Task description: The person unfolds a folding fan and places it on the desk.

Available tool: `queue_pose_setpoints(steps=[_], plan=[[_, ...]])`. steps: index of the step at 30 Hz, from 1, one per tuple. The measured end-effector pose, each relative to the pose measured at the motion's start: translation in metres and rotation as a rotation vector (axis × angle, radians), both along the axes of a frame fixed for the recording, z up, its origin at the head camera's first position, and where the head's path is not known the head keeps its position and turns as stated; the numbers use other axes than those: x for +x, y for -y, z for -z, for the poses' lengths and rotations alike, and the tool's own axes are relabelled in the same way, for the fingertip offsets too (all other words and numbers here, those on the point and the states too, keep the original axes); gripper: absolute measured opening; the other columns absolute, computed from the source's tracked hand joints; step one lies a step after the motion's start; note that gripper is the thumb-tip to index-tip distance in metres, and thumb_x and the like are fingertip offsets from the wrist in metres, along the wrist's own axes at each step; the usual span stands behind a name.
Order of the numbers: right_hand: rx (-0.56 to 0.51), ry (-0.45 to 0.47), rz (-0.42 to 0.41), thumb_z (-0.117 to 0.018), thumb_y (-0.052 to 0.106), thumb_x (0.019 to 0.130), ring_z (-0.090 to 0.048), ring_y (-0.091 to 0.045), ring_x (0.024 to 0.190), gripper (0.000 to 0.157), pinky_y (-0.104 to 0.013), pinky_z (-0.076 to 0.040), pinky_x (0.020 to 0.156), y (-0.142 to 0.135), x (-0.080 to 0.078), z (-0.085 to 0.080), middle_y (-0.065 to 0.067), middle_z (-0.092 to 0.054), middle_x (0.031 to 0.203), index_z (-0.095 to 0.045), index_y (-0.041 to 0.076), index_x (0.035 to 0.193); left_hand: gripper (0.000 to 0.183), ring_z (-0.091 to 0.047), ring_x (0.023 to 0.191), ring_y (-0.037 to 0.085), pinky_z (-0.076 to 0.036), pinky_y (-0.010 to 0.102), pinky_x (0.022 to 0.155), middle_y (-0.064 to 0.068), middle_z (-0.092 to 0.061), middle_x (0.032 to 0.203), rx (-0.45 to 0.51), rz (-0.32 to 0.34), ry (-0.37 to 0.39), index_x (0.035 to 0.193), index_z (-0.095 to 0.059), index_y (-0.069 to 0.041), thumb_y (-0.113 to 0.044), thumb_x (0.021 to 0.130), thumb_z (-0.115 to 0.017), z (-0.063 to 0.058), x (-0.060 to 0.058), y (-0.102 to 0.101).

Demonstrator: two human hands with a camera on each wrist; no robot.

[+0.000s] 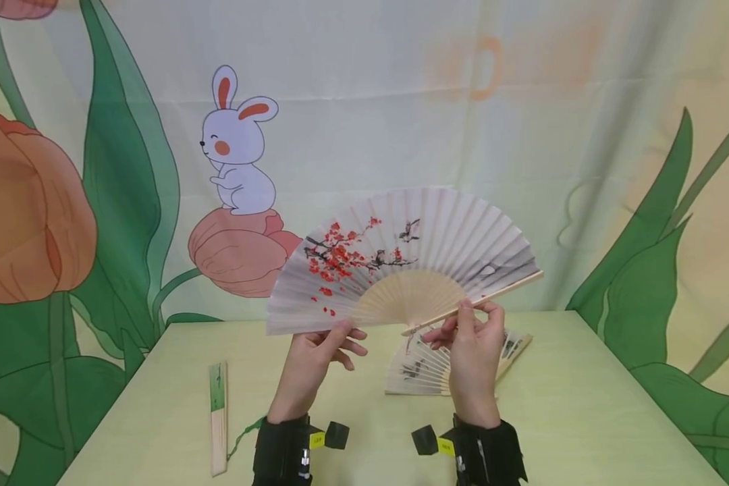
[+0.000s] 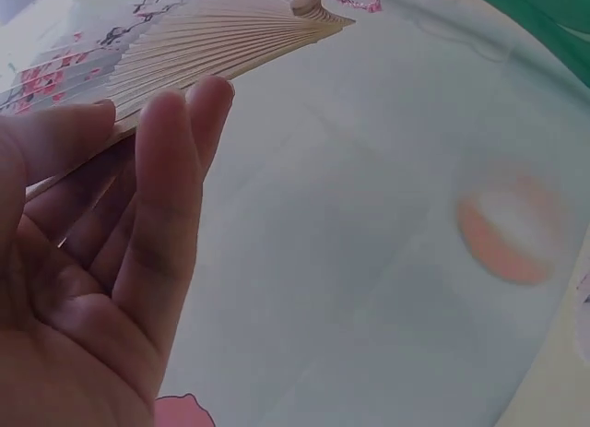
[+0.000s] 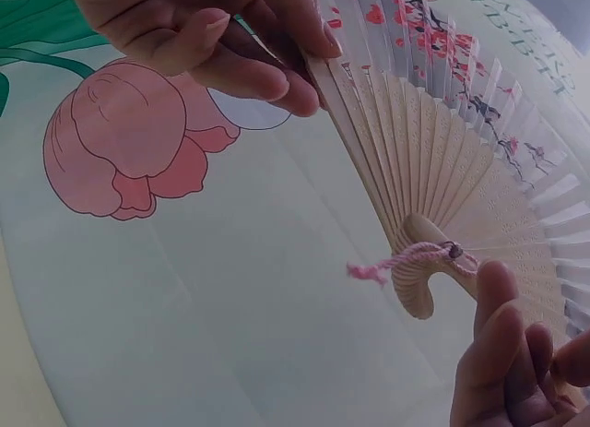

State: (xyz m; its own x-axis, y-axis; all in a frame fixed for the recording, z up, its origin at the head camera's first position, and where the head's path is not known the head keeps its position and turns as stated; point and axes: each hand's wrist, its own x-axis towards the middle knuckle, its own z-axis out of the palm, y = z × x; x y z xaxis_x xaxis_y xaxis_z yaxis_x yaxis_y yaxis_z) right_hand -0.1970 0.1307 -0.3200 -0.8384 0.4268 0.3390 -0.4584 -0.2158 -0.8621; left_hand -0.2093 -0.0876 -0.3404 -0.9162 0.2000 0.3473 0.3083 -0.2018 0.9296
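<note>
A white folding fan [image 1: 449, 236] with red blossoms and small dark birds is spread wide above the table. My left hand [image 1: 316, 358] pinches its left edge between thumb and fingers. On the other side my right hand [image 1: 476, 364] pinches the right guard stick, thumb on the near face. In the right wrist view a pink cord [image 3: 415, 257] hangs from the fan's pivot. Behind my right hand, a second spread fan [image 1: 416, 368] with dark markings lies on the table, partly hidden by that hand.
A closed folding fan [image 1: 218, 418] with a green upper part lies on the left of the pale table [image 1: 158, 378]. Its green cord [image 1: 243, 435] trails toward my left wrist. A cloth backdrop [image 1: 364, 101] with a rabbit and tulips hangs behind the table.
</note>
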Motion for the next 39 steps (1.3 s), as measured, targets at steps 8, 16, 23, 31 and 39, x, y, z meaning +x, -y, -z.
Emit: queue_pose_setpoints(steps=[8, 16, 23, 31, 39], plan=[[-0.047, -0.036, 0.02, -0.05, 0.028, 0.103, -0.064, -0.022, 0.051, 0.025, -0.028, -0.05, 0.048, 0.0, 0.0, 0.0, -0.008, -0.052, 0.068, -0.037, 0.01, 0.113, 0.029, -0.069, 0.097, 0.029, -0.056, 0.035, 0.073, 0.022, -0.068, 0.109, 0.098, 0.076, -0.032, 0.121, -0.056, 0.004, -0.016, 0.1, -0.057, 0.001, 0.002, -0.004], [-0.131, -0.083, 0.017, -0.052, 0.026, 0.102, -0.061, -0.019, 0.047, 0.024, -0.027, -0.048, 0.045, 0.0, 0.0, -0.003, -0.006, -0.05, 0.065, -0.038, 0.008, 0.109, 0.026, -0.069, 0.099, 0.026, -0.056, 0.033, 0.078, 0.017, -0.069, 0.109, 0.176, 0.114, -0.031, 0.12, -0.056, 0.003, -0.014, 0.101, -0.055, 0.0, 0.002, -0.009], [-0.2, -0.086, -0.016, -0.051, 0.024, 0.103, -0.061, -0.018, 0.045, 0.022, -0.026, -0.047, 0.044, 0.001, 0.0, -0.004, -0.005, -0.05, 0.064, -0.037, 0.007, 0.106, 0.026, -0.069, 0.099, 0.026, -0.055, 0.033, 0.08, 0.022, -0.068, 0.11, 0.182, 0.109, -0.023, 0.119, -0.057, 0.004, -0.015, 0.101, -0.055, 0.001, 0.002, -0.01], [-0.206, -0.041, -0.013, -0.049, 0.023, 0.104, -0.06, -0.017, 0.046, 0.019, -0.025, -0.046, 0.045, -0.002, 0.002, -0.004, -0.004, -0.049, 0.064, -0.036, 0.009, 0.104, 0.03, -0.07, 0.096, 0.028, -0.056, 0.036, 0.078, 0.022, -0.068, 0.108, 0.165, 0.091, -0.003, 0.12, -0.056, 0.005, -0.018, 0.1, -0.057, 0.002, 0.002, -0.012], [-0.216, -0.011, -0.001, -0.047, 0.021, 0.104, -0.058, -0.017, 0.044, 0.018, -0.027, -0.048, 0.046, -0.007, 0.001, -0.005, -0.003, -0.049, 0.064, -0.034, 0.009, 0.101, 0.036, -0.07, 0.089, 0.029, -0.057, 0.036, 0.07, 0.022, -0.068, 0.105, 0.134, 0.032, -0.004, 0.125, -0.054, 0.002, -0.019, 0.097, -0.063, 0.0, 0.0, -0.013]])
